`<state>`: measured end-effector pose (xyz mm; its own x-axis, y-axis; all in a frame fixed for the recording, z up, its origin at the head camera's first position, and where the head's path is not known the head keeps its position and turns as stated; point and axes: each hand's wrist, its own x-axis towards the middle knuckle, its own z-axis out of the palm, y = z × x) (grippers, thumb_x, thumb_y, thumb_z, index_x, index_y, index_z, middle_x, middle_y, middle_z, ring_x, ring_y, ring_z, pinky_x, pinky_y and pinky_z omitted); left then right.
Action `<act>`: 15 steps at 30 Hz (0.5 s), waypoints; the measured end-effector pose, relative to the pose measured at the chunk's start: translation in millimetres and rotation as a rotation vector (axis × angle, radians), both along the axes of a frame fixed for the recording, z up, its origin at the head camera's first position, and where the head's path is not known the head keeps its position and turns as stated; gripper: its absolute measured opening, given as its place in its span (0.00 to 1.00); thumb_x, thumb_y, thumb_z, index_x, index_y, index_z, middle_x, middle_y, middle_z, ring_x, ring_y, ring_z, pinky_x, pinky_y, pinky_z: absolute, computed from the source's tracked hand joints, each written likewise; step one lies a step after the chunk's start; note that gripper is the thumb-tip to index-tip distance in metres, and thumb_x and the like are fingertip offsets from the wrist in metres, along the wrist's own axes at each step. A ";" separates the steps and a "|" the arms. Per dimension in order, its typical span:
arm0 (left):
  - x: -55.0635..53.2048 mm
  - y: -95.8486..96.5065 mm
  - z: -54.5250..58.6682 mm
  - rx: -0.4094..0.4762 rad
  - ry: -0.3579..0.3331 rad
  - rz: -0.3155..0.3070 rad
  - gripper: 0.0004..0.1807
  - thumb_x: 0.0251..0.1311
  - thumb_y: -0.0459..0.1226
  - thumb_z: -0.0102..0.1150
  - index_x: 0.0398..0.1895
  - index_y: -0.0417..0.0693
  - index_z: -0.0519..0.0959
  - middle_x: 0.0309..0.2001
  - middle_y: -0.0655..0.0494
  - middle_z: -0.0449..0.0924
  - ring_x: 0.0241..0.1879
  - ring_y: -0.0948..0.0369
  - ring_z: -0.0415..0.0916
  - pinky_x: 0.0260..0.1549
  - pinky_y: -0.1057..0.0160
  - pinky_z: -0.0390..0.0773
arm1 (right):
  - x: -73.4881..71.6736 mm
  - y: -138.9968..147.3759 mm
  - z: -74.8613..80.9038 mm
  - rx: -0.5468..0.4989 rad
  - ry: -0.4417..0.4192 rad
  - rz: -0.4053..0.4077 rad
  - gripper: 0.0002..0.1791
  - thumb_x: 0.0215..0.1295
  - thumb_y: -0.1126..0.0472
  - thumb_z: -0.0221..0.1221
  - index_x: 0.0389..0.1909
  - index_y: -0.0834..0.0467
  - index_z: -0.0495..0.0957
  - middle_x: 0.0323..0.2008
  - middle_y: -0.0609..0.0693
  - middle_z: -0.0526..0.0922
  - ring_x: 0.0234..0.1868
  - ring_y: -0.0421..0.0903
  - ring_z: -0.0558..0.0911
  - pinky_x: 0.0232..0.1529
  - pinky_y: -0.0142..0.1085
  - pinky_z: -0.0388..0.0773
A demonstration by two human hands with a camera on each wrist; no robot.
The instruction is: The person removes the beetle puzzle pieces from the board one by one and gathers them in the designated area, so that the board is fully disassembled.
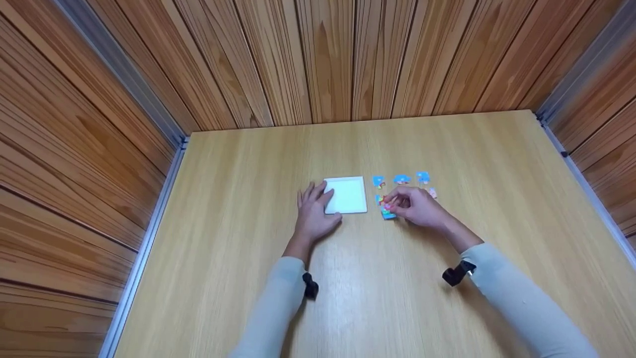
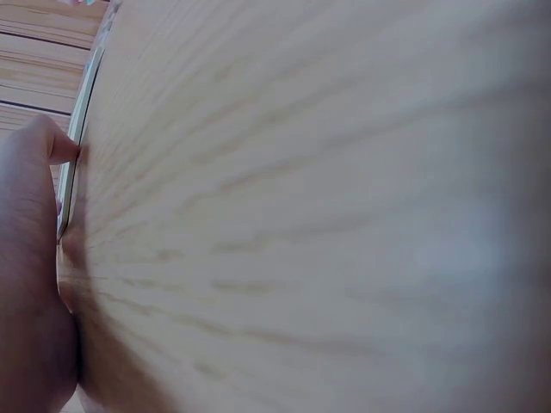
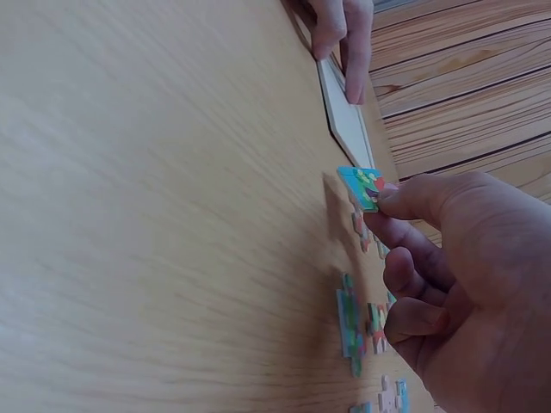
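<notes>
A square white tray (image 1: 346, 195) with a raised rim lies flat on the table. My left hand (image 1: 315, 214) rests against its left side with fingers spread, one fingertip over the rim and the thumb by the near corner; in the left wrist view the thumb (image 2: 60, 144) touches the tray's edge. Between thumb and forefinger, my right hand (image 1: 420, 206) pinches a colourful jigsaw puzzle piece (image 3: 360, 188), held tilted above the table to the right of the tray. Under and behind this hand lie several other jigsaw pieces (image 1: 401, 179), partly hidden by it.
Loose pieces form rough rows, with a blue one (image 1: 423, 176) at the back right and another (image 1: 378, 180) close to the tray. Wood-plank walls (image 1: 333, 64) enclose the wooden table (image 1: 238, 199) at the back and sides, with metal rails (image 1: 149, 238) along the side edges.
</notes>
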<state>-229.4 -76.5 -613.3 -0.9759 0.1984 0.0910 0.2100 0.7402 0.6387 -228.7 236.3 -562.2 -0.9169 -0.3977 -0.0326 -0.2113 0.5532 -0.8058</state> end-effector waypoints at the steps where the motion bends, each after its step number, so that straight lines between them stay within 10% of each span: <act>1: 0.0 0.1 0.2 -0.001 0.001 0.000 0.40 0.61 0.48 0.68 0.78 0.45 0.79 0.88 0.44 0.67 0.91 0.35 0.52 0.90 0.25 0.40 | 0.6 0.0 -1.2 -0.009 -0.003 0.003 0.09 0.73 0.70 0.70 0.51 0.64 0.88 0.43 0.62 0.91 0.36 0.36 0.80 0.36 0.25 0.73; 15: -0.1 -0.1 1.3 -0.010 -0.021 -0.004 0.41 0.63 0.49 0.68 0.80 0.47 0.78 0.89 0.45 0.65 0.92 0.36 0.51 0.90 0.26 0.39 | 4.0 -3.8 -8.2 0.047 0.003 -0.002 0.07 0.73 0.70 0.70 0.49 0.62 0.88 0.40 0.60 0.91 0.36 0.40 0.79 0.34 0.26 0.72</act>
